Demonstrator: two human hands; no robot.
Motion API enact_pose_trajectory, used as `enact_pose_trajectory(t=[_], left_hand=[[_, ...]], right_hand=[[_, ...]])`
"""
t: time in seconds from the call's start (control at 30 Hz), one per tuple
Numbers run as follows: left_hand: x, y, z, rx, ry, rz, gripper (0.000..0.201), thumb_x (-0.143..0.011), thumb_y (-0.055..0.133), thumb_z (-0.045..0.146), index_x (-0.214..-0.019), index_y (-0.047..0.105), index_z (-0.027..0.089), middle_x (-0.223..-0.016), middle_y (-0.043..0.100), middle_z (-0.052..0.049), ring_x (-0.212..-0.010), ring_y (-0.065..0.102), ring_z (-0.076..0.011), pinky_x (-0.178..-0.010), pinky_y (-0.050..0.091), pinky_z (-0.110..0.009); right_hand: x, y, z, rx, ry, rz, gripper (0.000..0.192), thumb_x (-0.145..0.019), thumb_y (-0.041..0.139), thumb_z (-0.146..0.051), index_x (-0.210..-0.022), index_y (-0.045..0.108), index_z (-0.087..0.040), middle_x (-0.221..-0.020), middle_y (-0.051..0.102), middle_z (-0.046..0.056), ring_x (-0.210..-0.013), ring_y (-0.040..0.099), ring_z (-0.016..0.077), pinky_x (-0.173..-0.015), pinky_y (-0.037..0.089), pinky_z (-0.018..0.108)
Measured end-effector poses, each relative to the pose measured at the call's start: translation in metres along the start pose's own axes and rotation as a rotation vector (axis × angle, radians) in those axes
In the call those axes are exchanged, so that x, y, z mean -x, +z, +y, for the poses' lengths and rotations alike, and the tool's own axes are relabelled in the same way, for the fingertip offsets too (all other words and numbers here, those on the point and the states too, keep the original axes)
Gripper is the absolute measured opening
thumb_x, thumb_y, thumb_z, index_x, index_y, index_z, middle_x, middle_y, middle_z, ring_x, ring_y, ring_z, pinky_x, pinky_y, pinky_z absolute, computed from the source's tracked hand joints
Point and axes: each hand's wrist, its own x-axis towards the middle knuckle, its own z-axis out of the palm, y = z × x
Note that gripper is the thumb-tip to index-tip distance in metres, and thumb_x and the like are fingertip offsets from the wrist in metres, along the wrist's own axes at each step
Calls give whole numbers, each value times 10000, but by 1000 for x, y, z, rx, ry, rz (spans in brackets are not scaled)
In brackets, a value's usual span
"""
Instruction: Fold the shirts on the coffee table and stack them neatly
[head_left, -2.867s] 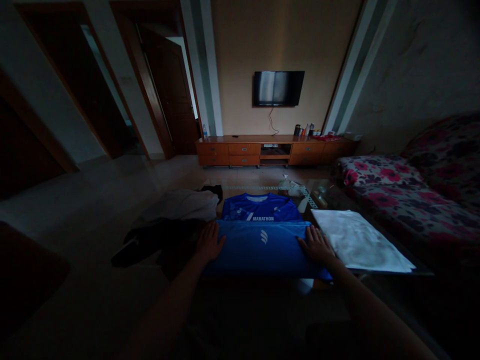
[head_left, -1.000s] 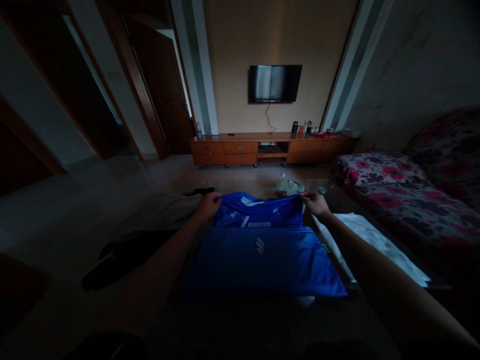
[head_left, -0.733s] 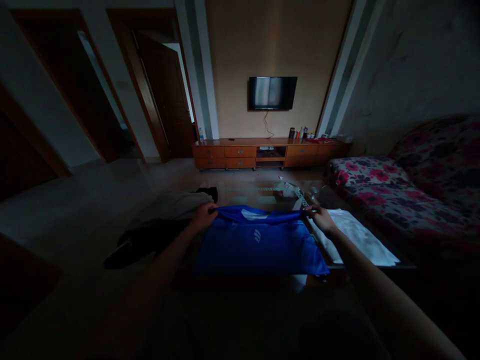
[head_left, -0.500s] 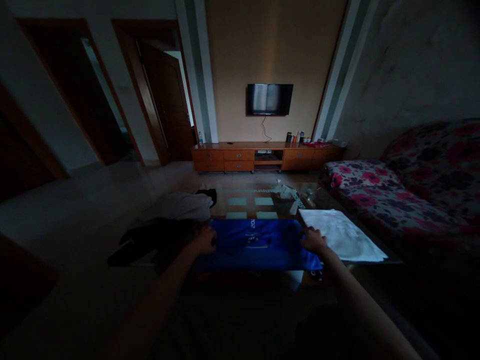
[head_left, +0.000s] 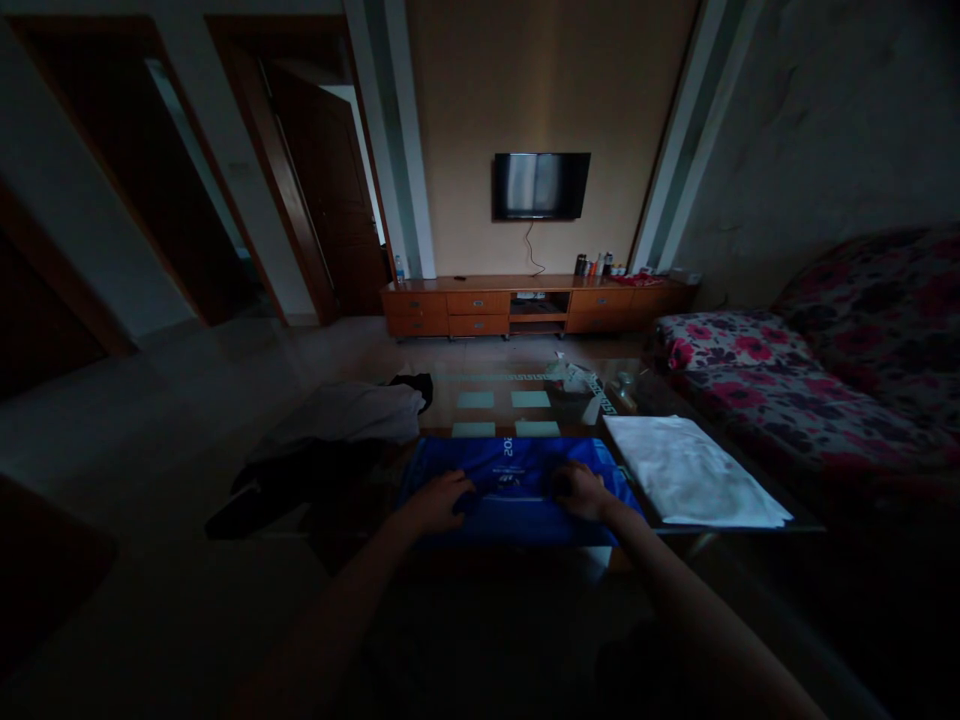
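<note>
Both palms down flat now, left hand (head_left: 436, 500) and right hand (head_left: 579, 490) a little apart, fingers spread, pressing on the one folded blue shirt (head_left: 514, 470) at the near edge of the glass coffee table (head_left: 525, 385), one folded white garment (head_left: 686, 470) just to its right, one grey garment (head_left: 352, 412) to its left.

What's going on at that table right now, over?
Left hand and right hand flat on folded blue shirt. White cloth beside it, apart. Nothing in the way.
</note>
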Motion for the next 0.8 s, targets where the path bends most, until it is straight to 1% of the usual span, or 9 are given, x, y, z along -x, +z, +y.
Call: enact_pose_trajectory(t=[0.07,0.17,0.27,0.37,0.47,0.57,0.67,0.73,0.8], left_hand=[[1,-2,3,-11,9,1,479,-748,614,143,-1212,609,262,-1226,612,-67,-1126,597,-253,-959,470,-332],[1,-7,8,-64,15,17,448,-750,578,91,-1165,608,257,-1214,604,-71,-1094,596,-248,-926,471,-339],[2,-15,13,-125,24,46,317,-775,532,67,-1010,631,255,-1137,619,-69,-1077,584,-250,-917,459,-356],[5,-21,17,-117,43,81,234,-782,538,93,-937,607,253,-1061,632,-56,-1041,589,-240,-897,456,-349],[9,-21,17,-75,47,55,227,-747,560,98,-912,587,252,-997,647,-36,-955,617,-218,-815,463,-316],[14,-16,14,-45,43,8,237,-715,571,92,-888,596,252,-967,659,-24,-899,635,-207,-742,459,-295],[17,-12,10,-11,20,-70,208,-671,609,95,-817,624,243,-932,682,-21,-863,653,-213,-712,463,-295],[17,-10,5,43,-25,-111,152,-677,627,116,-772,641,234,-874,699,-13,-812,660,-206,-706,470,-295],[16,-10,-4,70,-121,-26,99,-735,615,151,-785,656,226,-861,712,-18,-811,666,-201,-740,484,-303]], right_hand=[[-1,-2,-3,-51,-43,-21,368,-731,642,-100,-1088,684,-180,-1080,705,78,-1011,643,226,-864,478,302],[-1,-7,-3,-132,-90,-9,403,-697,583,-30,-1070,654,-164,-932,710,31,-822,635,157,-729,467,227],[2,-18,-1,-247,-162,11,344,-654,557,-24,-941,670,-175,-870,701,17,-806,631,162,-712,471,225],[12,-28,2,-252,-205,-34,348,-600,540,-25,-868,690,-188,-835,705,12,-815,645,175,-701,470,226],[22,-28,3,-220,-161,-127,370,-578,535,-18,-863,699,-186,-848,716,24,-798,657,180,-635,453,216],[27,-18,1,-196,-104,-194,341,-589,540,-7,-834,700,-183,-826,720,33,-764,660,180,-586,432,213],[28,-11,-4,-160,-85,-236,311,-614,556,-5,-803,714,-195,-796,733,27,-749,669,178,-592,437,214],[26,-12,-5,-118,-55,-247,266,-662,580,-36,-808,725,-204,-811,748,29,-758,681,182,-615,454,222],[21,-17,-1,-72,-1,-185,214,-742,588,-99,-863,731,-202,-880,761,50,-819,697,198,-678,482,243]])
